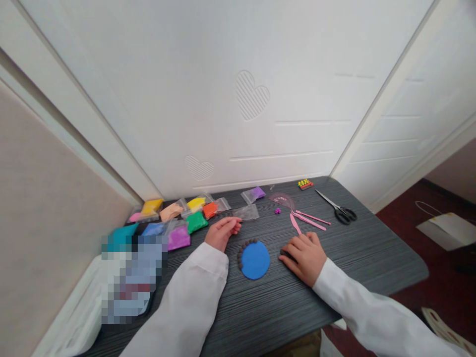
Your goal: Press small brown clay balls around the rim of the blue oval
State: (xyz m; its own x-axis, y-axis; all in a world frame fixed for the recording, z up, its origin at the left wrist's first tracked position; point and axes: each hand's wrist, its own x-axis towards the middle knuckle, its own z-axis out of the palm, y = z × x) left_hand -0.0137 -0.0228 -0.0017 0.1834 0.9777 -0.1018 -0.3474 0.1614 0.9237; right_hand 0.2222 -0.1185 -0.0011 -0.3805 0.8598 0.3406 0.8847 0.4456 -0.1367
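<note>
A flat blue clay disc (256, 261) lies on the dark table between my hands. Small dark brown clay balls (244, 249) line its upper left edge in a curved row. My left hand (223, 233) is just above and left of the disc, thumb and fingertips pinched together; whatever is between them is too small to make out. To the right of the disc, my right hand (305, 257) rests low over the table, its fingers closed around a lump of dark brown clay (288, 255) that they partly cover.
Bags of coloured clay, such as the green bag (197, 221), crowd the left. Beyond the disc are a clear bag (246, 212), a purple clay piece (277, 211), a protractor (281, 200) and pink modelling tools (310, 221). Scissors (339, 209) lie right, near a small yellow-and-red piece (305, 184).
</note>
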